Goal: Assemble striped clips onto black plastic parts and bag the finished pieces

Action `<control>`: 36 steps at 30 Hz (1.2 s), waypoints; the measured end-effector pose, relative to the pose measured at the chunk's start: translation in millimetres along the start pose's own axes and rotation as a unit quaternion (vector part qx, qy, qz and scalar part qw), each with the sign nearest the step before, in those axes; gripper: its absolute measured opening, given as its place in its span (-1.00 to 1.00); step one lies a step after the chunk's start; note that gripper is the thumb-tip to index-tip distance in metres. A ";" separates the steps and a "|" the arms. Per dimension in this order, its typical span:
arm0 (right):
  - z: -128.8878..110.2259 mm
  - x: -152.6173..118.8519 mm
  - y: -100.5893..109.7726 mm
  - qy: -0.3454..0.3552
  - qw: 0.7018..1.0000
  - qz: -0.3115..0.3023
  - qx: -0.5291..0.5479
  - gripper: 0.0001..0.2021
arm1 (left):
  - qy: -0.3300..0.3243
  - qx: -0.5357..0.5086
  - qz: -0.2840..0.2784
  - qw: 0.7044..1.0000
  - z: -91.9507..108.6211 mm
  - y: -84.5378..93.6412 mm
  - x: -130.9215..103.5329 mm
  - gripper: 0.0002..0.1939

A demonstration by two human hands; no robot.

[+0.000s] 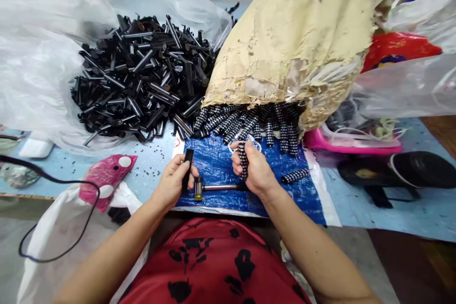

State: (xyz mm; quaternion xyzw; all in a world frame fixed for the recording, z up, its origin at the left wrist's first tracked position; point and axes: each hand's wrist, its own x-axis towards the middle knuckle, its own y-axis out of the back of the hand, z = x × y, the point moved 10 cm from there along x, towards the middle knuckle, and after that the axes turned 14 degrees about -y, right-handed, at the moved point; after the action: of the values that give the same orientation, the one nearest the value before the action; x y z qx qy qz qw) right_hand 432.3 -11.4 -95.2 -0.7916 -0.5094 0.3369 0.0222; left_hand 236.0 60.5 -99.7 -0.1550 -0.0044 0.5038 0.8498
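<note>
My left hand (175, 175) is closed around a black plastic piece (187, 164), held upright. In my right hand (255, 166) is a black cylinder with white markings (243, 159), gripped by the closed fingers. Between and below my hands a hammer (221, 187) lies on the blue sheet (213, 156), its head near my left fingers. One loose patterned cylinder (295, 176) rests on the sheet to the right. Beyond my right hand, several similar cylinders (249, 123) spill from a worn yellow sack (285, 38).
A large heap of black plastic pieces (142, 76) lies at the back left beside clear plastic bags (35, 76). A pink packet (107, 181) and a black cable (90, 218) are at the left. To the right are a pink tray (356, 146) and a black cylindrical object (423, 169).
</note>
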 end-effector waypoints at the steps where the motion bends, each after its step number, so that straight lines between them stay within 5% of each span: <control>1: 1.6 -1.7 -2.7 -0.002 1.000 -0.002 0.011 -0.42 | -0.002 -0.003 -0.005 1.000 -0.7 -4.3 -1.4 -0.63; 10: 19.1 -17.1 -25.8 -0.038 0.993 -0.027 0.105 -0.41 | -0.104 0.091 -0.068 0.988 21.8 -55.0 -5.6 -0.66; 15: 15.8 -16.0 -19.6 0.021 0.987 0.044 0.155 -0.51 | -0.215 0.183 -0.095 0.955 31.6 -76.2 -5.4 -0.73; 20: 7.5 -19.9 -21.9 0.109 0.993 0.036 -0.016 -0.44 | -0.217 0.192 -0.119 0.950 26.6 -81.1 -2.3 -0.68; 22: -6.9 -32.2 -25.4 0.206 0.964 0.016 -0.165 -0.28 | -0.182 0.171 -0.116 0.961 26.4 -75.3 -2.1 -0.73; 25: -21.6 -61.7 -36.0 0.378 0.846 0.000 -0.377 0.14 | -0.128 0.150 -0.115 0.974 27.0 -66.1 -3.8 -0.73; 28: -24.8 -83.6 -44.1 0.480 0.748 -0.002 -0.459 0.10 | -0.115 0.162 -0.131 0.971 28.5 -64.5 -5.9 -0.68; 33: -29.5 -93.3 -45.1 0.489 0.746 0.029 -0.451 0.10 | -0.044 0.110 -0.075 0.990 9.9 -59.8 -7.2 -0.38; 36: -25.0 -99.0 -47.8 0.488 0.750 0.017 -0.446 0.10 | -0.060 0.115 -0.034 0.991 9.4 -58.0 -7.7 -0.35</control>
State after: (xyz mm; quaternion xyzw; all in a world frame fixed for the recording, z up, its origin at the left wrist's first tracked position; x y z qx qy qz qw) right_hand 383.2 -62.2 -7.3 -0.7767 -0.5079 -0.3604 -0.0941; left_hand 280.3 30.5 -74.0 -0.0256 -0.0028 0.4801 0.8768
